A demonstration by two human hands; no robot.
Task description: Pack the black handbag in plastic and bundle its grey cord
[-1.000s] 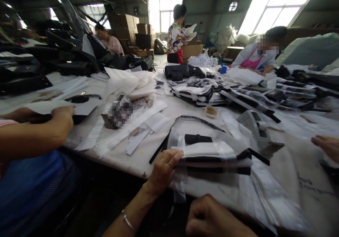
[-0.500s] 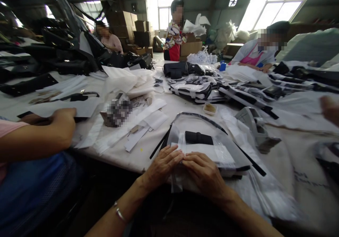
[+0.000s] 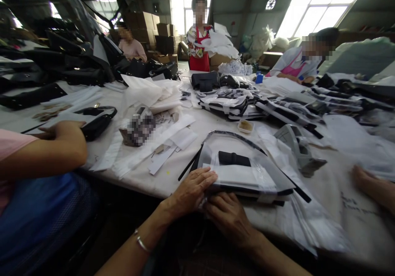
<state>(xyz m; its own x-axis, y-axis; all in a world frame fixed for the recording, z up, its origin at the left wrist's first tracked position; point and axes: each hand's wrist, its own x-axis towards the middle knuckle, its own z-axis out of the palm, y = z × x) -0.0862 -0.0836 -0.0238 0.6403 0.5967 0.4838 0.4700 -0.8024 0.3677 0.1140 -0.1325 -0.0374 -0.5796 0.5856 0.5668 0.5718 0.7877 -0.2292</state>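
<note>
Wrapping (image 3: 262,175) is apparently adjusted at the near left corner of the bag (image 3: 236,159), left hand (image 3: 193,187) extended, right hand (image 3: 228,216) curled, grasps indeterminable, the next move likely calling for steady pressure.

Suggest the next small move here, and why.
I'd probably press the right hand along the near edge of the bag: it's positioned at that edge, and the left hand rests on top beside it, which should help steady things.

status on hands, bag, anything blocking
Left hand on near-left corner of black bag in white paper and clear plastic. Right hand at its near edge. Grey plastic tape dispenser off right, not blocking.
</note>
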